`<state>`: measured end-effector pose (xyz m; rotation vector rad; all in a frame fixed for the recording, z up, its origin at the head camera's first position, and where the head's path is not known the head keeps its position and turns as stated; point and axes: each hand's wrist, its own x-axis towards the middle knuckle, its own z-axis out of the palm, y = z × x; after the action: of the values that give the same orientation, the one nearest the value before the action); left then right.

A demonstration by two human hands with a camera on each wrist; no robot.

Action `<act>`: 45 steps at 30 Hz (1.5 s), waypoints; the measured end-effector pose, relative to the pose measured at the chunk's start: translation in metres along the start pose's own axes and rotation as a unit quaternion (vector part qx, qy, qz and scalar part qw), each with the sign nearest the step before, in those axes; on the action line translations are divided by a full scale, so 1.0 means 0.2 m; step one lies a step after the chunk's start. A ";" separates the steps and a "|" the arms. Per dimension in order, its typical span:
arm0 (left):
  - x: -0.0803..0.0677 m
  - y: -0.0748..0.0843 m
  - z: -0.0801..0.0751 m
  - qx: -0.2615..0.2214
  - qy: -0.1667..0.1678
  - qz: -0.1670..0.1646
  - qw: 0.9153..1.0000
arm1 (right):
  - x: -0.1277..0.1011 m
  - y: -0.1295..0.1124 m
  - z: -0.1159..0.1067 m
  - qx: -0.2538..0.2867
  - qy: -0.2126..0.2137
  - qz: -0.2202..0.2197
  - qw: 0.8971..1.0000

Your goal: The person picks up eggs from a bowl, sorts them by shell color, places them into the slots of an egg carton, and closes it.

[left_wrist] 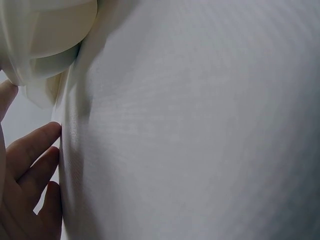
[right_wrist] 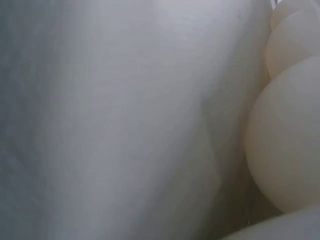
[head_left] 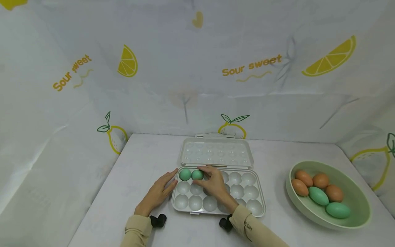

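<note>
We work on a white-covered table (head_left: 139,161). At its right stands a green bowl (head_left: 358,192) holding brown and green eggs. In the middle lies an open egg tray (head_left: 259,192), its lid (head_left: 216,152) folded back. Our left hand (head_left: 158,192) lies flat with straight fingers against the tray's left edge. Our right hand (head_left: 214,183) pinches a green egg (head_left: 197,175) in the back row's second cup, just beside another green egg (head_left: 185,174) in the corner cup.
</note>
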<state>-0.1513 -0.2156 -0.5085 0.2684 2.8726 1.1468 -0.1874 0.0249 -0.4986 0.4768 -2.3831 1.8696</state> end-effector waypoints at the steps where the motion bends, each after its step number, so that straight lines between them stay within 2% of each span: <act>1: 0.00 0.00 0.00 0.000 0.000 0.001 1.000 | 0.00 0.00 0.00 0.017 -0.004 0.009 1.000; 8: 0.00 0.00 0.00 -0.005 0.000 0.003 1.000 | 0.01 -0.03 -0.06 0.119 -0.045 0.048 0.991; 13: 0.01 0.00 0.00 -0.003 0.000 0.005 1.000 | 0.01 -0.06 -0.12 0.126 -0.059 0.047 0.989; 19: 0.00 -0.01 0.01 0.000 0.006 0.004 1.000 | 0.01 -0.10 -0.23 0.155 -0.062 0.019 0.986; 26: 0.00 -0.01 0.01 0.003 0.005 0.008 1.000 | -0.02 -0.11 -0.41 0.154 -0.052 0.002 0.987; 32: 0.00 -0.01 0.00 0.006 0.004 0.007 1.000 | -0.04 -0.09 -0.55 0.138 -0.027 0.016 0.990; 38: 0.00 0.00 0.00 0.006 0.007 0.006 1.000 | -0.05 -0.08 -0.66 0.135 -0.005 0.013 0.991; 45: -0.01 0.00 0.01 0.006 0.008 0.007 1.000 | -0.09 -0.05 -0.76 0.140 0.015 -0.016 0.990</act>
<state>-0.1498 -0.2147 -0.5102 0.2810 2.8970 1.1386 -0.1880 0.1720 -0.4553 0.5001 -2.0895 2.1900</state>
